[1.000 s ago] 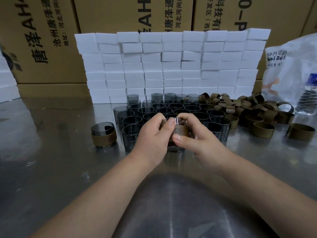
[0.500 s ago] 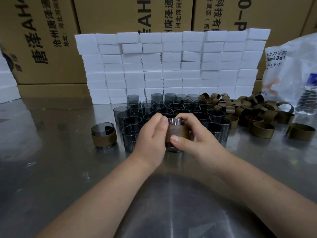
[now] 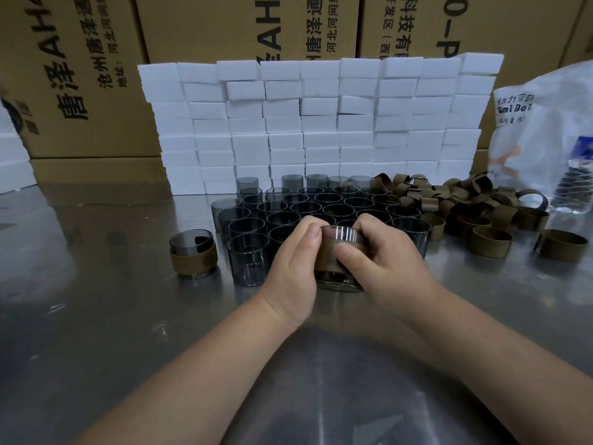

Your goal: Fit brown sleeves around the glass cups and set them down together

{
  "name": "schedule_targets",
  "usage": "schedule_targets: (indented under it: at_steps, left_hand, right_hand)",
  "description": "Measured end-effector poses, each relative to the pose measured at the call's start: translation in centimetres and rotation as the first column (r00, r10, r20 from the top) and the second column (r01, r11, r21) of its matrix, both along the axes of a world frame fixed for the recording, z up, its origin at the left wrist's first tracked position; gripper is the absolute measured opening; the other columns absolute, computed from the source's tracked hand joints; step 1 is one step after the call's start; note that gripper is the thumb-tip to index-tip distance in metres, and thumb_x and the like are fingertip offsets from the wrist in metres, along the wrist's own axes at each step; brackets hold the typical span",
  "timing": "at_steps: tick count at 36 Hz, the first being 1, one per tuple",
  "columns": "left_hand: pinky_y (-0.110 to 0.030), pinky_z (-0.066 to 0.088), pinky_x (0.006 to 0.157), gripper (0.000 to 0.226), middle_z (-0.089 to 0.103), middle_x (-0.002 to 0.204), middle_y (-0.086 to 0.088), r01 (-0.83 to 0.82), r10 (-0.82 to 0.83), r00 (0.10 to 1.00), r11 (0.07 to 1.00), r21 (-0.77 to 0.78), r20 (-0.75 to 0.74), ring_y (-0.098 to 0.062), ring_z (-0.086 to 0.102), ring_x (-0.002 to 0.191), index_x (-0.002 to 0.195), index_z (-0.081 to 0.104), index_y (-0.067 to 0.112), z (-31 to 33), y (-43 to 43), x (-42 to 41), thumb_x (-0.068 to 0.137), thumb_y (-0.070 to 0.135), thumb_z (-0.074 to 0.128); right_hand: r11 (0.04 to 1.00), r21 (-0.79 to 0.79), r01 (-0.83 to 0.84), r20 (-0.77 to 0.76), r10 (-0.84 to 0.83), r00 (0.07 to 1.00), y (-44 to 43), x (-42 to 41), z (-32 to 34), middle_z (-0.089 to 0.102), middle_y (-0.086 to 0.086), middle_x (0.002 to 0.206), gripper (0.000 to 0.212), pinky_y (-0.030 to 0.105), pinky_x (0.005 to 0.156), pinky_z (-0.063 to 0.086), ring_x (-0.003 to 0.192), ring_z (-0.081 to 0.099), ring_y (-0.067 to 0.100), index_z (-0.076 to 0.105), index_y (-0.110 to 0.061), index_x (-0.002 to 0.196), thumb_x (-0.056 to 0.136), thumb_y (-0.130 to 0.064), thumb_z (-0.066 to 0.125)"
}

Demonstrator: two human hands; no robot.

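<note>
While both hands (image 3: pixel 296 261) grip it, sleeved cup (image 3: pixel 340 248) sits between fingers.

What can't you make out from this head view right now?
Head view only:
Brown sleeve on the held cup: its full fit, covered by the left hand and right hand.
Back-row cups: count, blocked by front-row cups.
Plastic bag: cut off by right edge, contents blurred.

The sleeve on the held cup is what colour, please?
Plain olive-brown sleeve, seen in the head view.
</note>
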State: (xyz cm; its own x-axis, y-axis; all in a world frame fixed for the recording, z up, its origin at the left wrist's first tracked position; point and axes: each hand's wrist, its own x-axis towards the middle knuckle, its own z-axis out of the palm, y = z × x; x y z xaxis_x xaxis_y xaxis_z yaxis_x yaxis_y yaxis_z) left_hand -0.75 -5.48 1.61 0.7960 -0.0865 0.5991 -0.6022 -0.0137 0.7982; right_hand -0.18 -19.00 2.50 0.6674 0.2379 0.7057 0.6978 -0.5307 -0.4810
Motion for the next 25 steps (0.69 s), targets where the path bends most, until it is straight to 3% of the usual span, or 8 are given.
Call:
schedule_targets:
  at_steps: [5,8,13,16,19,22,24,25]
  left_hand:
    - [-0.034,0.048,0.069,0.038,0.057,0.082,-0.019,0.035,-0.035,0.999,0.999,-0.007,-0.024,-0.023,0.054,0.077,0.081,0.048,0.002,-0.23,0.05,0.02,0.089,0.036,0.034]
    - [-0.040,0.044,0.071,0.043,0.053,0.082,-0.023,0.027,-0.027,1.000,1.000,0.004,-0.017,-0.026,0.050,0.076,0.083,0.045,-0.008,-0.15,0.01,-0.01,0.089,0.033,0.032]
    - [-0.041,0.042,0.071,0.044,0.052,0.085,-0.033,0.015,-0.015,1.000,1.000,0.002,-0.001,-0.028,0.048,0.076,0.084,0.046,-0.010,0.14,0.05,-0.27,0.089,0.032,0.032]
    - [-0.039,0.043,0.071,0.039,0.052,0.084,-0.031,0.026,-0.026,1.000,1.000,0.016,0.003,-0.026,0.048,0.077,0.083,0.047,-0.006,0.13,0.13,-0.29,0.087,0.031,0.037]
    - [-0.022,0.045,0.069,0.036,0.056,0.081,-0.014,0.016,-0.019,0.999,0.997,0.077,0.037,-0.013,0.053,0.076,0.086,0.051,0.001,0.31,0.21,-0.41,0.081,0.036,0.046]
    - [-0.018,0.046,0.068,0.030,0.056,0.082,-0.001,-0.078,0.070,0.994,0.993,0.093,0.080,-0.005,0.055,0.074,0.088,0.054,0.010,0.46,0.29,-0.40,0.077,0.037,0.048]
    - [-0.018,0.045,0.076,0.034,0.055,0.090,0.003,-0.318,0.293,0.940,0.937,0.144,0.172,0.001,0.053,0.082,0.089,0.052,0.020,0.53,0.43,-0.30,0.073,0.048,0.046]
    - [-0.010,0.041,0.079,0.032,0.052,0.099,0.004,-0.432,0.395,0.891,0.890,0.147,0.223,0.007,0.050,0.089,0.087,0.049,0.024,0.59,0.56,-0.20,0.071,0.051,0.045]
  right_hand:
    - [0.999,-0.049,0.019,0.041,-0.017,0.999,0.14,-0.27,0.09,0.052,-0.028,0.065,0.033,0.024,0.050,0.022,0.060,0.048,-0.001,0.029,-0.031,0.060,0.070,-0.061,0.036]
    - [0.999,-0.050,0.020,0.072,-0.016,0.997,0.15,-0.29,0.03,0.045,-0.013,0.051,0.032,0.022,0.049,0.022,0.057,0.046,0.000,0.027,-0.032,0.059,0.072,-0.060,0.036]
    - [0.998,-0.063,0.015,0.071,-0.011,0.997,0.17,-0.19,-0.02,0.035,-0.013,0.052,0.032,0.024,0.049,0.025,0.056,0.044,0.003,0.028,-0.031,0.059,0.074,-0.059,0.036]
    - [0.998,-0.053,0.016,0.057,-0.013,0.998,0.16,-0.07,-0.13,0.034,-0.014,0.052,0.032,0.023,0.049,0.025,0.055,0.043,0.004,0.028,-0.032,0.059,0.075,-0.058,0.035]
    - [1.000,-0.018,0.016,0.044,-0.015,0.999,0.20,-0.02,-0.27,0.039,-0.013,0.053,0.029,0.026,0.050,0.029,0.056,0.044,0.006,0.032,-0.032,0.061,0.076,-0.057,0.035]
    - [0.999,0.037,0.011,0.013,-0.012,1.000,0.35,-0.06,-0.11,0.055,-0.019,0.070,0.024,0.030,0.060,0.041,0.069,0.053,0.003,0.047,-0.038,0.077,0.078,-0.056,0.032]
    - [0.998,0.059,-0.001,0.038,-0.002,0.999,0.49,-0.10,0.03,0.059,-0.022,0.091,0.039,0.031,0.074,0.047,0.084,0.056,0.001,0.057,-0.035,0.105,0.082,-0.054,0.031]
    - [0.998,0.059,-0.002,0.049,-0.001,0.999,0.53,-0.07,0.02,0.057,-0.023,0.103,0.049,0.030,0.080,0.047,0.090,0.056,-0.001,0.056,-0.030,0.119,0.084,-0.052,0.030]
